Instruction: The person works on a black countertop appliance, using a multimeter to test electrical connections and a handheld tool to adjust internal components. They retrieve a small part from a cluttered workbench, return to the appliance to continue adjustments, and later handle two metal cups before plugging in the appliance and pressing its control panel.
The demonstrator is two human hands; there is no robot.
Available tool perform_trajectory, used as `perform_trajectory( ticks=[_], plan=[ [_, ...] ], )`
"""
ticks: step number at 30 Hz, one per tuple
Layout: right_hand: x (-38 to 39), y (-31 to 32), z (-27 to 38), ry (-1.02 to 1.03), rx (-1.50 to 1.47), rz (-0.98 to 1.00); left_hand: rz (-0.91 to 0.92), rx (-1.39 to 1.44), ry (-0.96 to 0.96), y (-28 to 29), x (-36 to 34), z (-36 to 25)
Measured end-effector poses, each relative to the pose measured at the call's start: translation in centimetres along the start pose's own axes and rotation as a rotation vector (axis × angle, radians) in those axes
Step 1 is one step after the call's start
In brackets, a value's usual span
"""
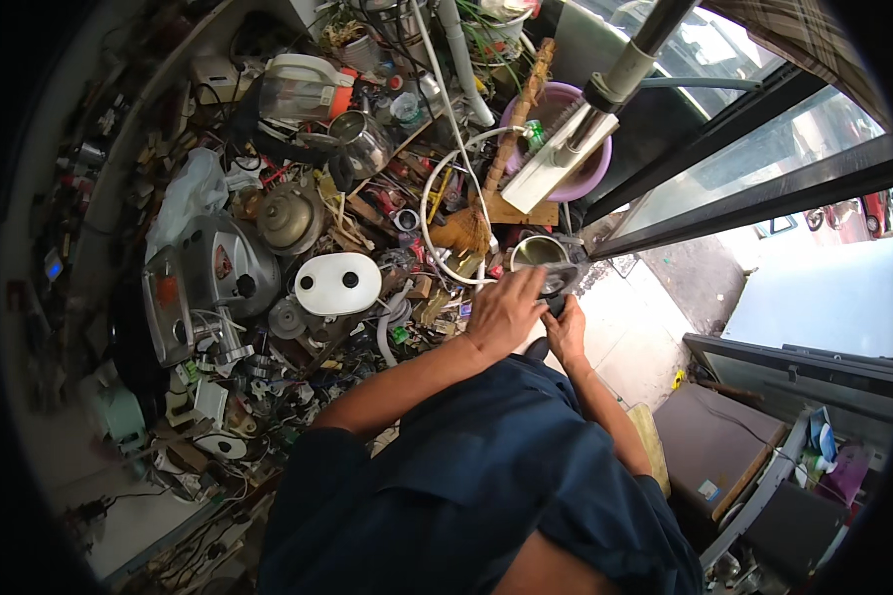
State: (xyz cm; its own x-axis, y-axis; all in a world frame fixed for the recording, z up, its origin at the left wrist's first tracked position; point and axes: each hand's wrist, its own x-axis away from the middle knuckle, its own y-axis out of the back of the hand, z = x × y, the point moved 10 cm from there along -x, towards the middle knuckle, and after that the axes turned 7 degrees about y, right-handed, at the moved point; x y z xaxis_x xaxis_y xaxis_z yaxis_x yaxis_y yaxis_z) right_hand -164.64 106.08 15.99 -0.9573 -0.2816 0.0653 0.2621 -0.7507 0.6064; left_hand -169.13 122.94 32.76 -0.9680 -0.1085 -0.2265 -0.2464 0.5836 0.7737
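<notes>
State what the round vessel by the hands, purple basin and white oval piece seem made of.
Vessel: probably shiny metal, with reflections along its rim. Basin: likely smooth plastic, its rim evenly coloured. Oval piece: perhaps moulded plastic, smooth with rounded edges; painted metal possible.

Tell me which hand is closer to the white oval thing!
Left. The left hand is right of the white oval thing, not touching; the right hand is farther right.

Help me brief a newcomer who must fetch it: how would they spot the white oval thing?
Look at the heap left of the person. Between the grey appliance and the left hand lies the white oval thing. Unlike the domed pot beside it, its white top bears two round black spots.
</notes>
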Motion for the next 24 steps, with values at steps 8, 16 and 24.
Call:
perform_trajectory(
  ticks=[8, 16, 24],
  plan=[
    [1.6, -0.9, -4.6, -0.121, -0.320, -0.057, -0.017, 0.111, -0.185, 2.8, 1.0, 0.5],
    [5.7, 2.6, -5.7, -0.137, -0.373, -0.047, -0.531, -0.083, 0.650, 14.1, -2.0, 31.7],
    [9.0, 6.2, -5.4, -0.199, -0.366, -0.188, -0.515, 0.344, 0.845, 13.8, -5.9, 41.9]
  ],
)
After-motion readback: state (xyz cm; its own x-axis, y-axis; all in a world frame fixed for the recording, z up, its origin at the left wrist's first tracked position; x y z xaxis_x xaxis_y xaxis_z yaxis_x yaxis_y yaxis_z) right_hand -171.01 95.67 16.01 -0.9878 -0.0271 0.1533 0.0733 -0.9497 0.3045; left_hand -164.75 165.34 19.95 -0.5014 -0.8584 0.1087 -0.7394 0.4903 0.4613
